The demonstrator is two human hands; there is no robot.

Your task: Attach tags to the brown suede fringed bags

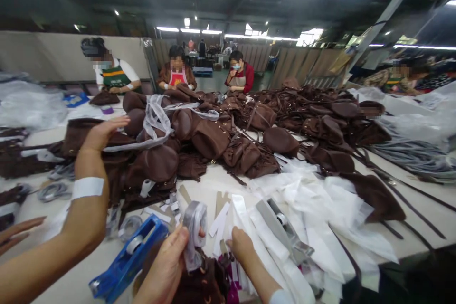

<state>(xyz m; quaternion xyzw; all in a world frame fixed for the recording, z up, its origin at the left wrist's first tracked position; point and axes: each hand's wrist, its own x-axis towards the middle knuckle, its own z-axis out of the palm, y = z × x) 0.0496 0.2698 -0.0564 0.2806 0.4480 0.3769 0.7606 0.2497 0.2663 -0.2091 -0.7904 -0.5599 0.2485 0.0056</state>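
Observation:
My left hand [167, 261] is closed on a looped bundle of grey strap in clear plastic [195, 232], held upright at the near edge of the table. Just to its right, my right hand [244, 247] has its fingers curled beside white paper strips [223, 223]; what they pinch, if anything, is hidden. Below both hands is a dark brown bag [203, 285], with a bit of purple next to it. A blue tape dispenser [128, 256] lies left of my left hand, and a grey tape dispenser [285, 228] lies right of my right hand.
Brown bags [210, 137] with straps are heaped across the table. White tissue sheets [309, 204] spread at right. A co-worker's arm [89, 199] with a white band reaches in from the left; another hand [21, 232] is behind it. Several people sit across the table.

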